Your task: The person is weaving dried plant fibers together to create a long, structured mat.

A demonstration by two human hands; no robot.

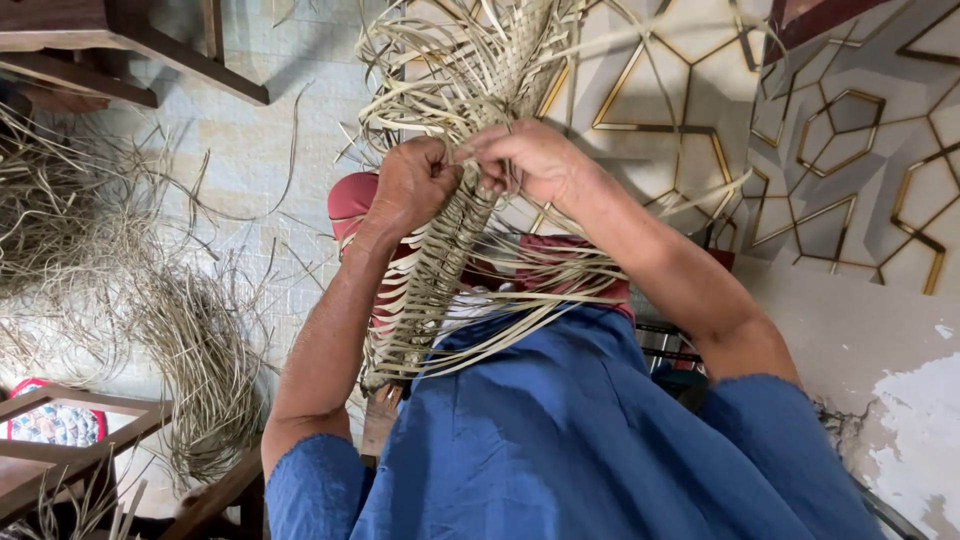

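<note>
Seen from above, a person in a blue short-sleeved shirt [590,450] works on a half-woven panel of pale flat reed strips [430,280]. The finished braided band runs as a long narrow column from just above the lap up toward the top of the view, leaning slightly right. Above the hands it breaks into a loose fan of unwoven strips [470,60].

Both hands meet at the same spot on that column, about halfway up. The left hand [415,185] is closed in a fist around the band's left edge, knuckles toward the camera. The right hand [530,155] comes in from the right, fingers curled and pinched shut on strips at the band's upper edge, touching the left hand. The loose strips lie directly above and beyond both hands, a little nearer the right.

Loose strip ends stick out sideways across the lap. On the tiled floor [250,150] to the left lies a heap of spare reed strands [190,350], well apart from the hands.
</note>
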